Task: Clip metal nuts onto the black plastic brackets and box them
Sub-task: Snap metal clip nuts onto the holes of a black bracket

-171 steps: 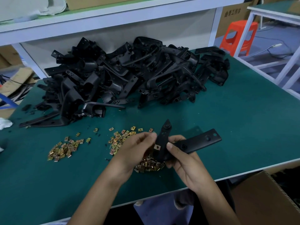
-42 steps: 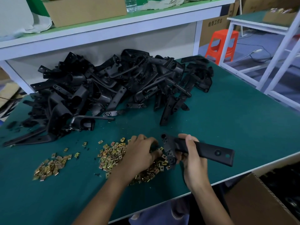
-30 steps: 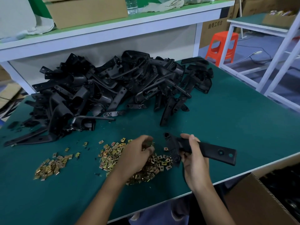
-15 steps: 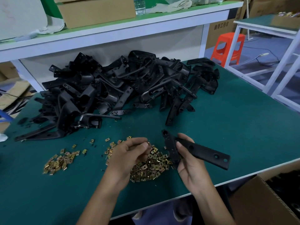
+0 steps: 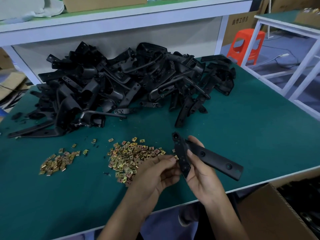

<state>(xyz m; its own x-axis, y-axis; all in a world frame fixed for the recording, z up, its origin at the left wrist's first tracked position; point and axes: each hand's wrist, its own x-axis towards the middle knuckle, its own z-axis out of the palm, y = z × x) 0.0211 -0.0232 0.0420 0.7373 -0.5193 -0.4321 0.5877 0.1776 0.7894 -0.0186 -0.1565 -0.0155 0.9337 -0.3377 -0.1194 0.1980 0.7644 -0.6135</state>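
Pinching one metal nut (image 5: pixel 176 157) between the thumb and forefinger of my left hand (image 5: pixel 155 177), I hold it right against the left edge of the black bracket (image 5: pixel 204 155), just below the middle of the frame. My right hand (image 5: pixel 200 179) wraps the bracket's short crosspiece, thumb pressed on its front face and the other fingers curled behind. That crosspiece runs up and down in the picture, from a rounded eyelet at its top end down into my palm, while the long flat arm reaches away to the lower right, out over the table's near edge. So the nut lies to the left of the bracket and touches it, and I judge the push must go rightward, across the crosspiece's long axis; my left hand is the one to drive it. Whether the nut already grips the edge I cannot tell. The loose nuts lie in a big heap (image 5: pixel 131 158) just left of my fingers and a smaller heap (image 5: pixel 57 161) farther left, on the green table (image 5: pixel 251 127). Unfinished brackets fill a pile (image 5: pixel 131 84) across the upper middle. A cardboard box (image 5: pixel 270 217) stands open at the lower right corner, below the table edge; dark shapes show inside, likely finished brackets, though I cannot make them out.
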